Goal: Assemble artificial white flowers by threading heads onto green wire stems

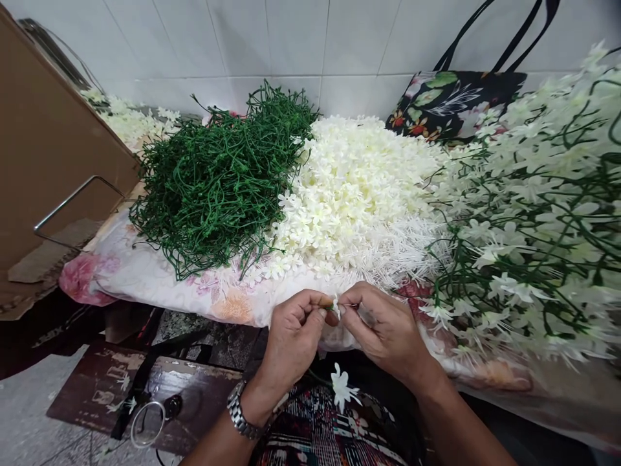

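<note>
My left hand point(297, 333) is closed in a pinch on a green plastic flower stem, at the front edge of the cloth-covered table. Close against it, my right hand point(383, 327) pinches a small white flower piece point(336, 305) at the stem's tip. Below the hands hangs a white artificial flower point(343, 387), which seems to be on the same stem. Just beyond lie a heap of loose white blossoms point(354, 188) and a pile of thin white stamen pieces point(402, 249). To their left is a tangled heap of green stems point(218, 181).
Assembled white flower sprays point(528, 246) are heaped on the right. A floral black bag point(456, 103) leans on the tiled wall point(291, 39). On the left stands a cardboard box point(53, 129); a dark wooden board point(194, 395) is below the table.
</note>
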Action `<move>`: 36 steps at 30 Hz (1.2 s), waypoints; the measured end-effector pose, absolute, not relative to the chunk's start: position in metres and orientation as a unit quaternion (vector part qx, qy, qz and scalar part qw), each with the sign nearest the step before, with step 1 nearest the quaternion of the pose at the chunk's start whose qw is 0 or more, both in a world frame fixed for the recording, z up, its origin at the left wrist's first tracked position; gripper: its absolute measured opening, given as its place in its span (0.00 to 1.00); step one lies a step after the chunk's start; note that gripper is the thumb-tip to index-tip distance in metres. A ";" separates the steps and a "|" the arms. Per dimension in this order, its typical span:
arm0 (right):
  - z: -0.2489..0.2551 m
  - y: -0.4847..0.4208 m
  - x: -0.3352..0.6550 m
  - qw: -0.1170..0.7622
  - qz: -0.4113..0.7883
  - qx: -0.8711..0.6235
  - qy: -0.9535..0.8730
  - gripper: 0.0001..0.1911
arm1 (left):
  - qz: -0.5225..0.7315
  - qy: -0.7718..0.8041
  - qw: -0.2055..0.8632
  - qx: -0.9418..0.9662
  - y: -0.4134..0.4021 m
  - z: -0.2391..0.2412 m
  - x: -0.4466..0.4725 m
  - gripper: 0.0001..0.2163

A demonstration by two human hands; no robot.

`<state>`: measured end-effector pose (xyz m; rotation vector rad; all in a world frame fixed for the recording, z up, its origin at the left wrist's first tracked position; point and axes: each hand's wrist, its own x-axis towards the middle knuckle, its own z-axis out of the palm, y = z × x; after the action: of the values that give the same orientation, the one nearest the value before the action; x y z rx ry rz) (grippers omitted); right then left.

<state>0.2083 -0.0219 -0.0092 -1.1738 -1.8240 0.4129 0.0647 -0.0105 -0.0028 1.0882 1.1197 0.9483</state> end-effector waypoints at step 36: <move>-0.017 -0.015 0.202 0.441 0.112 -0.470 -0.756 0.07 | 0.386 0.565 0.519 0.513 -0.008 -0.009 0.073 0.06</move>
<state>0.2023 -0.0150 -0.0165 -1.1666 -1.8778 0.2789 0.0727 -0.0081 -0.0086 1.2304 1.3544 0.9250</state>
